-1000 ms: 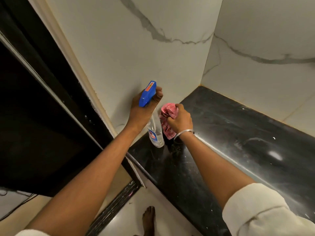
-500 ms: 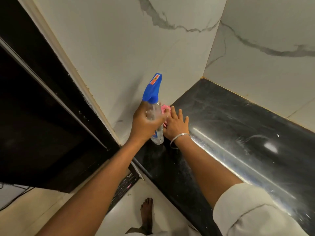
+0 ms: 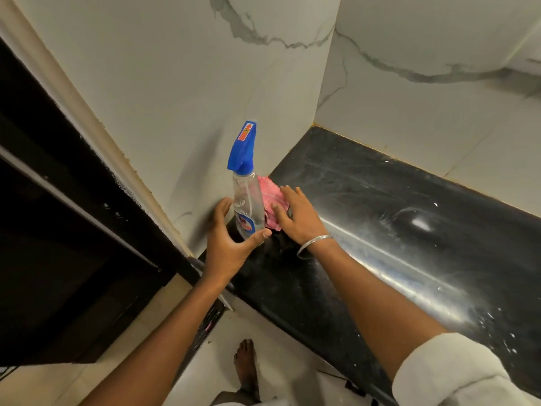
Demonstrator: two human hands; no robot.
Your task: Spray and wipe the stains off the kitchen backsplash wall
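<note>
A clear spray bottle (image 3: 248,200) with a blue trigger head stands upright on the black counter (image 3: 380,206), close to the white marble backsplash wall (image 3: 187,92). My left hand (image 3: 231,241) is spread around the bottle's base, thumb near its front, fingers apart from it on the left. A pink cloth (image 3: 272,197) lies on the counter behind the bottle, against the wall. My right hand (image 3: 298,215) rests flat on the cloth with straight fingers.
The marble wall turns a corner (image 3: 328,83) at the back and continues along the right. A dark cabinet or appliance (image 3: 58,230) fills the left side. The counter shows white specks and smears. A bare foot (image 3: 246,367) stands on the pale floor below.
My left hand set the bottle down upright on the counter and loosened its grip. My right hand laid the cloth down and flattened on it.
</note>
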